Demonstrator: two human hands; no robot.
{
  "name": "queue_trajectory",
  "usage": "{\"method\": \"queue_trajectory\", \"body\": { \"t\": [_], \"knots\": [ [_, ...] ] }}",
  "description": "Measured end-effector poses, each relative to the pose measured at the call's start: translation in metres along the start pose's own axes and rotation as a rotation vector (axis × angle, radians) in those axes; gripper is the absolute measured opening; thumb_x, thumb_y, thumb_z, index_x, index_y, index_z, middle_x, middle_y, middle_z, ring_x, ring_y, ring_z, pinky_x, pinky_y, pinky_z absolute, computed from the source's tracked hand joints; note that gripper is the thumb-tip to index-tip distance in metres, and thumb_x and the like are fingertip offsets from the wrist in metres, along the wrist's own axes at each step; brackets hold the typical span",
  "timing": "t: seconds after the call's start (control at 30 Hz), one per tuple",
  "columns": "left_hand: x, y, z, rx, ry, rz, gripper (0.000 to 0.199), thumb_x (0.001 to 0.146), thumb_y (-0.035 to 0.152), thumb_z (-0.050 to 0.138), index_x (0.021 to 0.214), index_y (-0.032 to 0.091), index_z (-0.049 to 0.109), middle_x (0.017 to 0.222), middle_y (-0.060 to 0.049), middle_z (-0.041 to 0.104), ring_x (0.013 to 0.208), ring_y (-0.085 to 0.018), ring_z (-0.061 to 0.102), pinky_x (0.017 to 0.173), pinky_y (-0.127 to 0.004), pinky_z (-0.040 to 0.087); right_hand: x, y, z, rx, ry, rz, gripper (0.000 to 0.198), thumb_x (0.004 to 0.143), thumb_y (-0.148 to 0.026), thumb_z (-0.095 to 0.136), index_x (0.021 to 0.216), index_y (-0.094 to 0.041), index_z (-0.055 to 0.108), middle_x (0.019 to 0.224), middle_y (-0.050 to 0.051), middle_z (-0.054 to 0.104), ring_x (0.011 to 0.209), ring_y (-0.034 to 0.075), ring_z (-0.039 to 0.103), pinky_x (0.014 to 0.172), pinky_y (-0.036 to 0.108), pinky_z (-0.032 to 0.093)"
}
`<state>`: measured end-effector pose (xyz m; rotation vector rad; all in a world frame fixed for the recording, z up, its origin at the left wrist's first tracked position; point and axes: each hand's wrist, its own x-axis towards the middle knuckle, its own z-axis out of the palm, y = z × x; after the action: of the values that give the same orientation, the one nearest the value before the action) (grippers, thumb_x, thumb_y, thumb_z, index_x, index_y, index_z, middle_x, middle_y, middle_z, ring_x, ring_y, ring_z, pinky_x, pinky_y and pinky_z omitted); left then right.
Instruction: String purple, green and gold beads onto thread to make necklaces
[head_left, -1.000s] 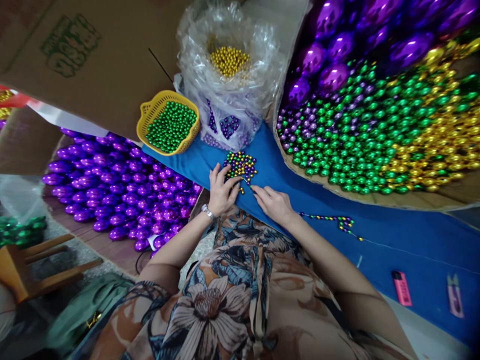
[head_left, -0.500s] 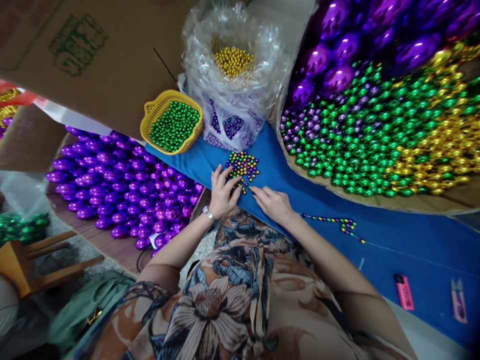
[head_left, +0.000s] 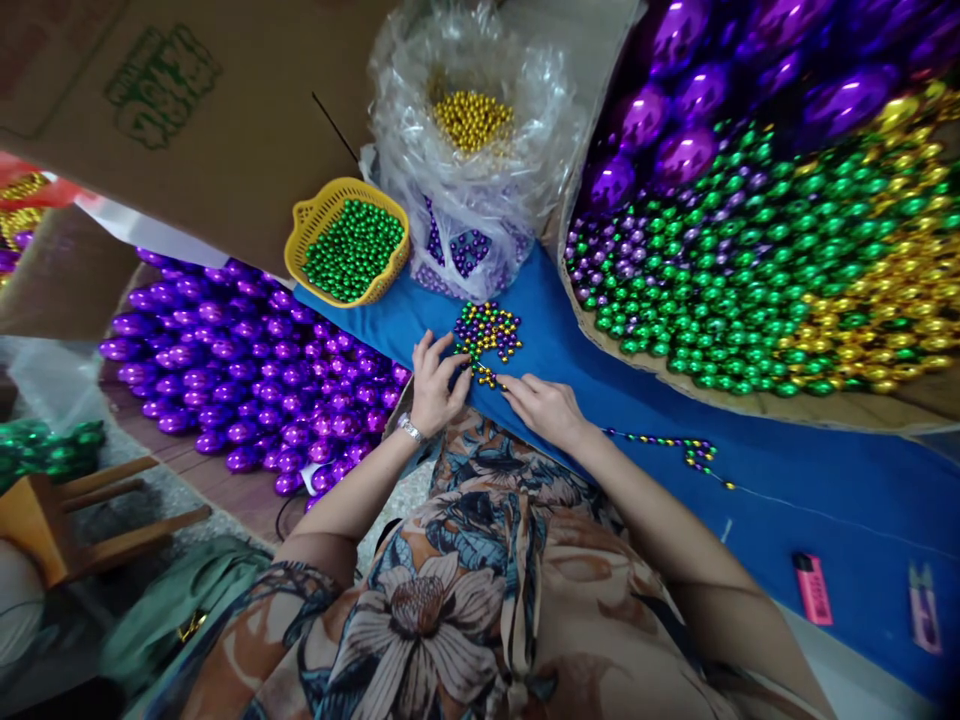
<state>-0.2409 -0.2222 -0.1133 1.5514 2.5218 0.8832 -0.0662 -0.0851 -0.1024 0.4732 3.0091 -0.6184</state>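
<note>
A small loose pile of purple, green and gold beads (head_left: 489, 328) lies on the blue cloth (head_left: 630, 385) before me. My left hand (head_left: 436, 388) is at the pile's near left edge, its thumb and index finger pinched together on what looks like a bead. Opposite it, my right hand (head_left: 546, 408) closes its fingertips on the end of a thread, where a dark bead shows. A strand of threaded beads (head_left: 660, 440) comes out from behind the right wrist and trails right, ending in a bare thread. My fingers partly hide the thread's tip.
Behind the pile stand a yellow basket (head_left: 295, 262) of green beads and a clear plastic bag (head_left: 390, 130) with gold and purple beads. Boxes of purple ornaments (head_left: 232, 370) and mixed beads (head_left: 765, 290) flank the cloth. A pink lighter (head_left: 814, 588) and small snips (head_left: 924, 605) lie at right.
My left hand has drawn back left, away from the right fingertips, and its thumb and index finger have come together. The right hand stays nearly in place.
</note>
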Motion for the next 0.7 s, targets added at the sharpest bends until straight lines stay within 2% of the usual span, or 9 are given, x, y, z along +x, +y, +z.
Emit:
{"method": "queue_trajectory", "body": {
  "t": [0.17,0.7],
  "knots": [
    [0.0008,0.0009,0.0043,-0.005,0.016,0.026,0.025,0.092,0.036,0.054,0.107,0.021,0.067,0.135,-0.011,0.054,0.141,-0.031,0.032,0.114,-0.057,0.029,0.0012,-0.0012,0.0001,0.0,0.018,0.006,0.042,0.102,-0.039,0.032,0.132,-0.028,0.06,0.097,0.004,0.07,0.074,0.011,0.063,0.06,0.023,0.036],
    [0.0024,0.0044,0.0062,-0.032,-0.049,0.029,0.025,0.091,0.038,0.053,0.104,0.023,0.069,0.136,-0.01,0.053,0.143,-0.032,0.028,0.115,-0.058,0.025,0.0091,-0.006,0.0,-0.023,-0.025,0.047,0.045,0.102,-0.037,0.029,0.138,-0.026,0.054,0.1,0.007,0.069,0.076,0.013,0.063,0.062,0.023,0.037]
  ]
}}
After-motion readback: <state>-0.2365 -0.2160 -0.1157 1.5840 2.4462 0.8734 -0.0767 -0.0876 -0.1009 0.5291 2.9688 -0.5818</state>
